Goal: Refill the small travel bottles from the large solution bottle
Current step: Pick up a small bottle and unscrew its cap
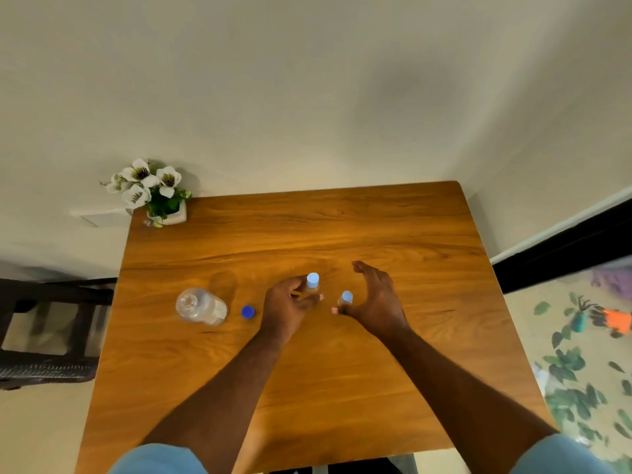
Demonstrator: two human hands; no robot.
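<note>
Pale blue sleeves (157, 460) nearest, bare forearms over smooth wooden table (307, 388). Leftmost, clear large solution bottle (201, 306), uncapped, label unreadable; round blue cap (248, 312) just beside. Left hand (289, 304) grasping capped travel bottle (312, 283). Right hand (372, 297) released, cupped beside second small bottle (346, 298). Open tabletop toward right edge.

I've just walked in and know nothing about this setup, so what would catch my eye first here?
Two bare hands meet mid-table: the left hand grips a small capped bottle, and the right hand is open beside a second one. To their left stands the large clear bottle, uncapped, its blue cap lying beside it. White flowers fill the far-left corner.
</note>
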